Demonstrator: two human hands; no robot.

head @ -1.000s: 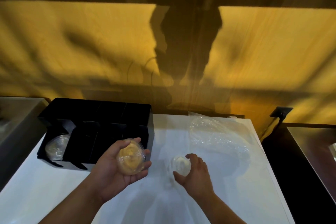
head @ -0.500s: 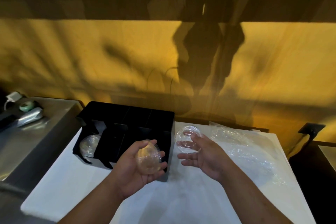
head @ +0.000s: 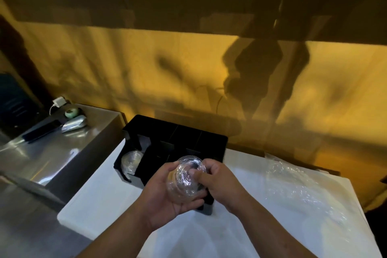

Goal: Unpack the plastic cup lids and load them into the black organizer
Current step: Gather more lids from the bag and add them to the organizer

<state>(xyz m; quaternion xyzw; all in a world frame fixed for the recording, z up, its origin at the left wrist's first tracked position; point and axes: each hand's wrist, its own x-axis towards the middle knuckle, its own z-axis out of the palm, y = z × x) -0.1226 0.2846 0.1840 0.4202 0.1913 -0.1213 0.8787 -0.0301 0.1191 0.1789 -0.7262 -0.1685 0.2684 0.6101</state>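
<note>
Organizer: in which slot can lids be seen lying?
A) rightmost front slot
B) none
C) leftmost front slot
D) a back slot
C: lids show in the leftmost front slot of the organizer; the left hand and right hand grip another stack in front of it.

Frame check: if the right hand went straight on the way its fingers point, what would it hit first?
The stack of clear plastic cup lids cupped in the left hand; the right hand seems to pinch it now, though depth is unclear.

Left hand and right hand, both bare.
</note>
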